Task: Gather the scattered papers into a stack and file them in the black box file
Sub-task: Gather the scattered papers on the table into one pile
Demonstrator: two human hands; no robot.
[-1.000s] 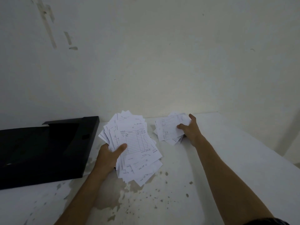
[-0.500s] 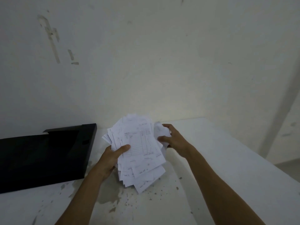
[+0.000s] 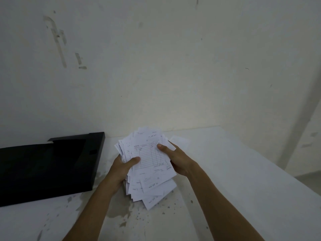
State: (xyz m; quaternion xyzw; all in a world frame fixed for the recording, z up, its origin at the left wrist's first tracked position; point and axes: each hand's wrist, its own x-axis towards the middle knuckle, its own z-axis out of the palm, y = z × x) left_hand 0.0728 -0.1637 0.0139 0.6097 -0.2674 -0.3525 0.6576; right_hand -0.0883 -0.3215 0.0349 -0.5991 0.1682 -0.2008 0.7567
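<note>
An uneven stack of white printed papers (image 3: 149,173) is held above the table, its sheets fanned out and sticking past each other at the bottom. My left hand (image 3: 121,168) grips the stack's left edge, thumb on the top sheet. My right hand (image 3: 177,160) grips its right edge, thumb pressed on the top form. One loose sheet (image 3: 180,140) lies on the table just behind my right hand. The black box file (image 3: 46,166) lies open on its side to the left of the stack.
The white table (image 3: 234,180) is stained with dark specks and a wet-looking patch below the stack. A plain scuffed wall rises right behind the table. The table's right edge drops off toward the floor at the far right.
My right hand brought the smaller bundle of papers from the right over to the main stack. Both hands now hold one combined stack, lifted slightly nearer to me.
</note>
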